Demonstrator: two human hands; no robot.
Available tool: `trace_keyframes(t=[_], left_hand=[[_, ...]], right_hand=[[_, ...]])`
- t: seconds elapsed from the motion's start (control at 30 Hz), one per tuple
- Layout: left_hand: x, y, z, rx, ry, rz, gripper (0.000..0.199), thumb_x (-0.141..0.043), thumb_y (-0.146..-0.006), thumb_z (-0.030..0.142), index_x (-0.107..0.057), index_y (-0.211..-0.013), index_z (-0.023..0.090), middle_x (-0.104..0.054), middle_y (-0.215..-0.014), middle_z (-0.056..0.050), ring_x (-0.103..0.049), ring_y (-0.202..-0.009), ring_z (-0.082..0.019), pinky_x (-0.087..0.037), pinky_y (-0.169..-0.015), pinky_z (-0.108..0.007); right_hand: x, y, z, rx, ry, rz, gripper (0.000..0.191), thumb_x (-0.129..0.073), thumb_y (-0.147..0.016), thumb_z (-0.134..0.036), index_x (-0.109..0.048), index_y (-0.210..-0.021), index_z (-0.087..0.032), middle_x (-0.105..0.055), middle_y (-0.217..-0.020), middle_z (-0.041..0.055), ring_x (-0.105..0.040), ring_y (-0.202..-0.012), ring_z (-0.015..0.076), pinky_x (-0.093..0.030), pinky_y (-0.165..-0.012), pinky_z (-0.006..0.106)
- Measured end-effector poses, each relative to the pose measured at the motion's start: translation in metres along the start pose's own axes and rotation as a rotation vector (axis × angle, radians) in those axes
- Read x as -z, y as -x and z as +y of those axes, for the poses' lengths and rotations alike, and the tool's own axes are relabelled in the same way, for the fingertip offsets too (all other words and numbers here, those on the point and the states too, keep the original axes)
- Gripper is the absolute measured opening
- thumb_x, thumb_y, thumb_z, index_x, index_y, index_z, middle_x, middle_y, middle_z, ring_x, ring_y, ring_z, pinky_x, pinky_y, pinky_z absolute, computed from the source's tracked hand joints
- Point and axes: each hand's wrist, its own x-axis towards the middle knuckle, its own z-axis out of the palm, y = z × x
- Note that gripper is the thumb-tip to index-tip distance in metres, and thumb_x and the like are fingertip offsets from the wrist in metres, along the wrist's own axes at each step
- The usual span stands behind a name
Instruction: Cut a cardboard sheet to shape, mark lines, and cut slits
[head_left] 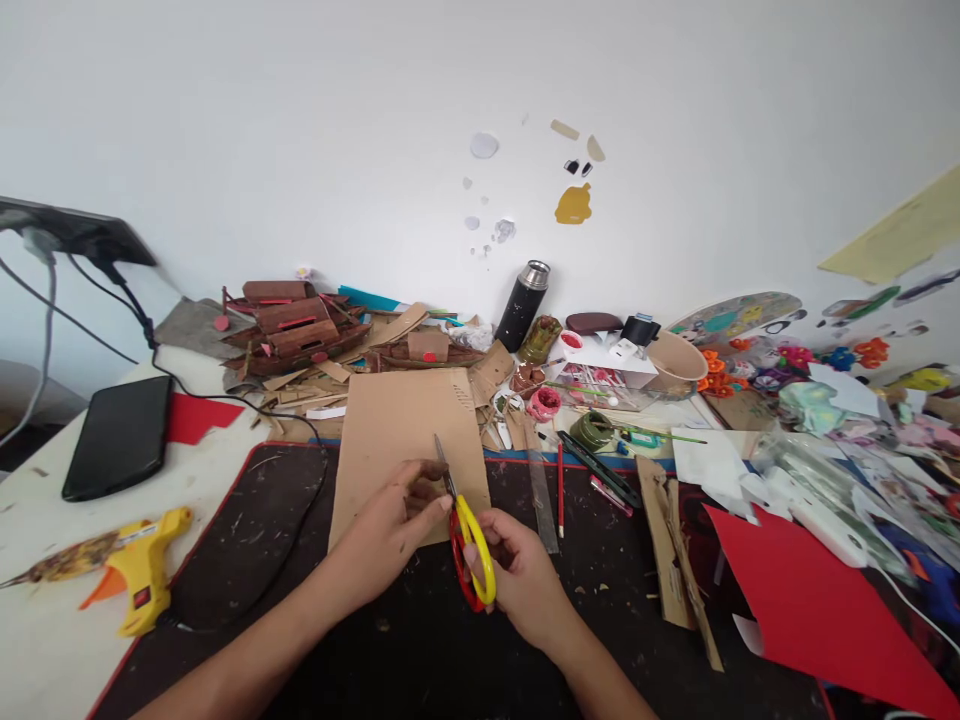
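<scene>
My right hand [529,575] grips a pair of scissors [484,565] by its yellow and red handles. The blades point up and away, over a flat sheet of brown cardboard [405,420]. My left hand [394,520] is above the cardboard's lower part, its thumb and forefinger curled in against the blades. Whatever may be pinched there is too small or hidden to make out. To the right of the cardboard, a clear ruler [540,490] and a red pencil [560,490] lie on the dark mat [420,650].
At left are a yellow glue gun [146,570] with its cord and a black phone [120,438]. Brown model boats [300,330], a black flask [523,305] and paint jars [591,430] stand along the wall. Cardboard strips [667,540] and red paper [810,610] lie at right.
</scene>
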Motion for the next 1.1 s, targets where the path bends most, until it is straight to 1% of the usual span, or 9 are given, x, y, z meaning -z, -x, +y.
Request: trace_keyframes(t=[0.1, 0.23, 0.33, 0.5, 0.7, 0.77, 0.87, 1.0, 1.1], left_hand=[[-0.004, 0.003, 0.004, 0.047, 0.162, -0.045, 0.054, -0.073, -0.093, 0.057, -0.065, -0.134, 0.022, -0.078, -0.124, -0.013, -0.074, -0.118, -0.031, -0.056, -0.108, -0.049], [-0.009, 0.003, 0.016, 0.042, 0.283, -0.015, 0.049, -0.077, -0.091, 0.056, -0.066, -0.126, 0.023, -0.079, -0.114, -0.011, -0.075, -0.111, -0.031, -0.059, -0.099, -0.046], [-0.008, 0.002, 0.022, 0.002, 0.282, -0.001, 0.044, -0.080, -0.090, 0.053, -0.067, -0.120, 0.025, -0.079, -0.109, -0.008, -0.075, -0.108, -0.029, -0.059, -0.097, -0.044], [-0.004, 0.005, 0.022, -0.042, 0.244, 0.048, 0.039, -0.080, -0.090, 0.051, -0.070, -0.116, 0.025, -0.078, -0.109, -0.008, -0.075, -0.105, -0.027, -0.060, -0.099, -0.043], [-0.009, 0.008, 0.030, -0.059, 0.216, -0.022, 0.035, -0.074, -0.096, 0.053, -0.070, -0.117, 0.025, -0.079, -0.122, -0.013, -0.074, -0.117, -0.031, -0.060, -0.103, -0.046], [-0.006, 0.006, 0.032, -0.080, 0.155, -0.058, 0.033, -0.070, -0.098, 0.051, -0.070, -0.118, 0.025, -0.080, -0.123, -0.013, -0.075, -0.115, -0.030, -0.060, -0.102, -0.044], [0.012, -0.002, 0.030, -0.113, -0.074, -0.060, 0.037, -0.065, -0.099, 0.051, -0.070, -0.123, 0.024, -0.080, -0.124, -0.013, -0.076, -0.111, -0.029, -0.060, -0.100, -0.044], [0.063, -0.017, 0.016, -0.110, -0.561, 0.168, 0.048, -0.058, -0.096, 0.058, -0.070, -0.128, 0.024, -0.079, -0.129, -0.013, -0.075, -0.112, -0.033, -0.058, -0.103, -0.050], [0.105, -0.029, -0.001, -0.061, -0.858, 0.363, 0.055, -0.051, -0.095, 0.063, -0.069, -0.127, 0.021, -0.078, -0.127, -0.018, -0.074, -0.114, -0.040, -0.056, -0.102, -0.055]], right_hand=[[-0.002, -0.002, -0.003, 0.001, -0.015, 0.010, 0.048, -0.088, -0.084, -0.062, -0.065, -0.097, -0.022, -0.056, -0.073, -0.0061, -0.046, -0.052, 0.0084, -0.043, -0.041, 0.018], [-0.008, -0.005, -0.006, 0.016, -0.054, -0.014, 0.046, -0.089, -0.085, -0.059, -0.064, -0.099, -0.023, -0.053, -0.074, -0.0072, -0.043, -0.050, 0.0077, -0.041, -0.041, 0.018], [-0.010, -0.006, -0.007, 0.045, -0.099, -0.046, 0.046, -0.087, -0.088, -0.061, -0.065, -0.102, -0.024, -0.055, -0.075, -0.0065, -0.043, -0.051, 0.0080, -0.041, -0.044, 0.019], [-0.006, -0.010, -0.002, 0.142, -0.197, -0.012, 0.057, -0.091, -0.084, -0.063, -0.063, -0.117, -0.026, -0.061, -0.082, -0.0039, -0.054, -0.061, 0.0104, -0.045, -0.054, 0.020], [-0.008, -0.020, 0.000, 0.124, -0.212, -0.066, 0.063, -0.090, -0.085, -0.066, -0.058, -0.122, -0.026, -0.058, -0.073, -0.0077, -0.042, -0.046, 0.0065, -0.039, -0.043, 0.018], [-0.009, -0.021, -0.002, 0.108, -0.212, -0.070, 0.062, -0.088, -0.086, -0.068, -0.059, -0.119, -0.025, -0.058, -0.071, -0.0076, -0.044, -0.046, 0.0070, -0.039, -0.042, 0.018], [-0.007, -0.022, 0.000, 0.076, -0.212, -0.075, 0.059, -0.083, -0.089, -0.072, -0.060, -0.108, -0.022, -0.062, -0.066, -0.0044, -0.048, -0.045, 0.0082, -0.035, -0.040, 0.017], [0.001, -0.022, 0.007, 0.071, -0.262, -0.047, 0.055, -0.080, -0.093, -0.070, -0.062, -0.106, -0.020, -0.066, -0.067, -0.0020, -0.049, -0.044, 0.0081, -0.035, -0.039, 0.017], [0.002, -0.023, 0.010, 0.068, -0.312, -0.047, 0.058, -0.079, -0.092, -0.071, -0.063, -0.109, -0.019, -0.065, -0.067, -0.0024, -0.050, -0.042, 0.0089, -0.036, -0.038, 0.017]])
